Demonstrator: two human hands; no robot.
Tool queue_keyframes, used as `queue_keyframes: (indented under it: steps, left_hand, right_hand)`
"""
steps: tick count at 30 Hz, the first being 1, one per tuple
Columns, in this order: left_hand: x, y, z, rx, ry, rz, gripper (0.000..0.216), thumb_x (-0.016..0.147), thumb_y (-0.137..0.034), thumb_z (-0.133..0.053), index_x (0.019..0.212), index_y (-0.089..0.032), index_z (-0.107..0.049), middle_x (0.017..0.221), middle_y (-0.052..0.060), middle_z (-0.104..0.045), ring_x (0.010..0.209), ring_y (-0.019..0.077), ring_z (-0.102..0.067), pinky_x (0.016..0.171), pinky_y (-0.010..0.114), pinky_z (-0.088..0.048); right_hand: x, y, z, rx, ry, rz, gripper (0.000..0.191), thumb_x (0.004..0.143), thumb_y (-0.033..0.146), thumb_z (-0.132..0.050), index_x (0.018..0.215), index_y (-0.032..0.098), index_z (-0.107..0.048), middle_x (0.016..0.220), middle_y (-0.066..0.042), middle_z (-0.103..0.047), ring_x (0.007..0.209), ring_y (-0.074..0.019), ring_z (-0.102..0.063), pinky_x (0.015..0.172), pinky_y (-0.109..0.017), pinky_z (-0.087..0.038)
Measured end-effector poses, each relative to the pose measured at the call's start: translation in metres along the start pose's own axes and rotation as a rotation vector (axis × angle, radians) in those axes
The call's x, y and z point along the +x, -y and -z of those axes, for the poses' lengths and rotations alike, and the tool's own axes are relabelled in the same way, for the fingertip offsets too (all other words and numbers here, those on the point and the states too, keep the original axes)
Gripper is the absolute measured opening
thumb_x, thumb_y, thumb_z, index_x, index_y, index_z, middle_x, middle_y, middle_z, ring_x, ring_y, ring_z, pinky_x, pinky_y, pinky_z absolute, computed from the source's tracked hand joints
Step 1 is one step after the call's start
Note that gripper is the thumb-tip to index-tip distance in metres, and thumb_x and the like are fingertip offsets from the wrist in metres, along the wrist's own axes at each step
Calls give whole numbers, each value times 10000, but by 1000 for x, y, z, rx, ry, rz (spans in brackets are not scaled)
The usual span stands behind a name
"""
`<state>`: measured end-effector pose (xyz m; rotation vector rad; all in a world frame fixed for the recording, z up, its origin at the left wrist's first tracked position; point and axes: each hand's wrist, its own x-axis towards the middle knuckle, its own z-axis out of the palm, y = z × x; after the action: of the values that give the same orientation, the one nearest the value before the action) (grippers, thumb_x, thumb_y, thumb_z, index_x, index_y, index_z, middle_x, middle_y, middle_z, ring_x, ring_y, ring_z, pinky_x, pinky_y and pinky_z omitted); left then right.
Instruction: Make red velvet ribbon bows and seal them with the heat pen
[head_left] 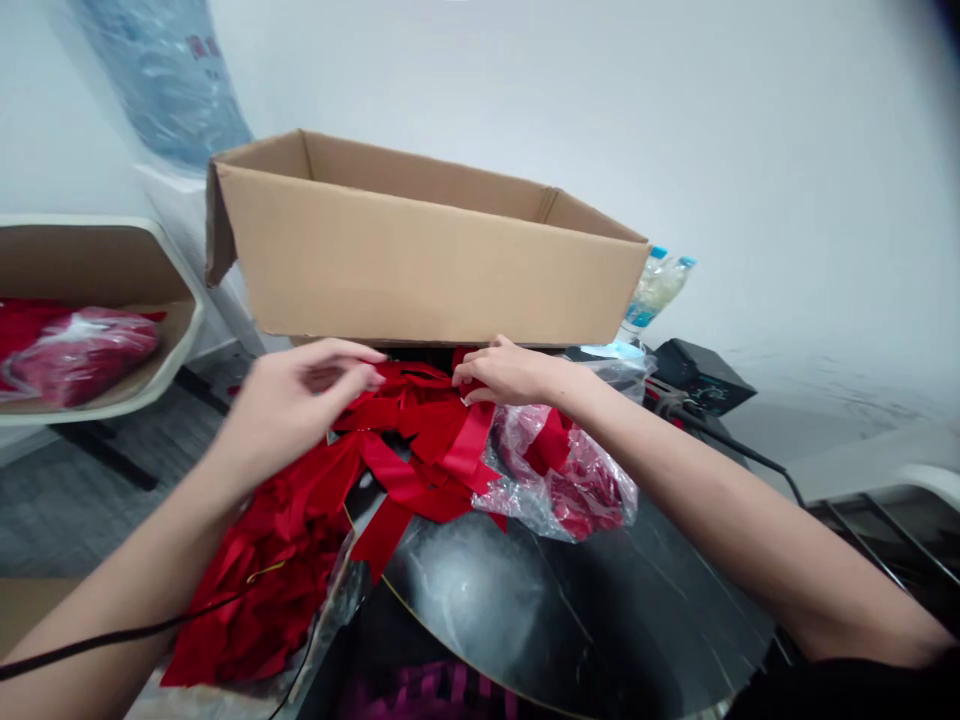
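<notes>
A pile of red ribbon bows (431, 430) with notched satin tails lies on the dark round table, against the front of the cardboard box. My left hand (300, 400) hovers at the pile's left side, thumb and forefinger curved toward each other with a gap between the tips and nothing visible in them. On the pile's upper right, my right hand (506, 372) has its fingers bent down and closed on a red ribbon bow; part of that bow is hidden by the fingers. Beneath my right forearm sits a clear plastic bag (559, 490) with red ribbon in it.
An open cardboard box (435, 255) stands behind the pile. More red ribbon (262, 570) fills a container at lower left, with a black cord (150, 630) crossing it. The black marble tabletop (600, 600) curves at right. A white chair (176, 270) holds bagged red items.
</notes>
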<state>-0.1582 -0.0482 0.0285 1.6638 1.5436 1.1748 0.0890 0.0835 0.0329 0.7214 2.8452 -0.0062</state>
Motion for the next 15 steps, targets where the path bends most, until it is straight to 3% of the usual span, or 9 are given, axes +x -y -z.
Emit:
queue_keyframes:
  steps: [3,6,8,11,13,15]
  left_hand:
    - [24,-5,-40,32,269,-211,276,936,-361,-637,1115,-187,-756,1038,56,-810,944,206,-750,906,297,-559]
    - [46,0,-64,13,416,-289,284,890,-385,-690,1089,-198,-770,1059,62,-808,989,230,-744,938,319,-548]
    - [57,-2,-71,-24,417,-295,273,858,-404,-729,1020,-187,-762,1011,67,-803,965,230,-740,932,326,-550]
    - [67,-15,-73,77,314,-362,263,851,-376,-745,1021,-176,-731,979,68,-786,914,219,-725,869,317,-540]
    - [70,-28,-70,221,280,-404,253,877,-353,-719,1058,-178,-745,989,67,-793,918,226,-724,871,327,-520]
    - [72,-42,-61,301,261,-399,240,905,-358,-684,1053,-192,-774,982,50,-804,910,230,-733,883,337,-516]
  right_hand:
    - [-9,0,-1,-2,-30,21,172,970,292,-664,1105,190,-699,1044,-84,-757,982,-254,-686,913,-402,-393]
    - [-18,-1,4,-5,-99,37,123,995,256,-612,1007,174,-704,989,-81,-742,958,-235,-676,913,-379,-405]
    - [-27,-2,12,-5,-167,31,151,1019,245,-565,1023,175,-699,1014,-83,-728,993,-228,-663,957,-381,-403]
    - [-47,2,29,12,-354,44,157,1031,242,-550,1085,183,-686,1041,-70,-715,1017,-211,-657,1040,-393,-400]
    - [-67,11,41,10,-570,36,149,1023,223,-560,1105,200,-682,1087,-62,-714,1087,-213,-656,1096,-409,-397]
    - [-92,26,46,17,-854,-106,158,1009,211,-568,1122,224,-678,1131,-58,-714,1134,-221,-656,1083,-421,-438]
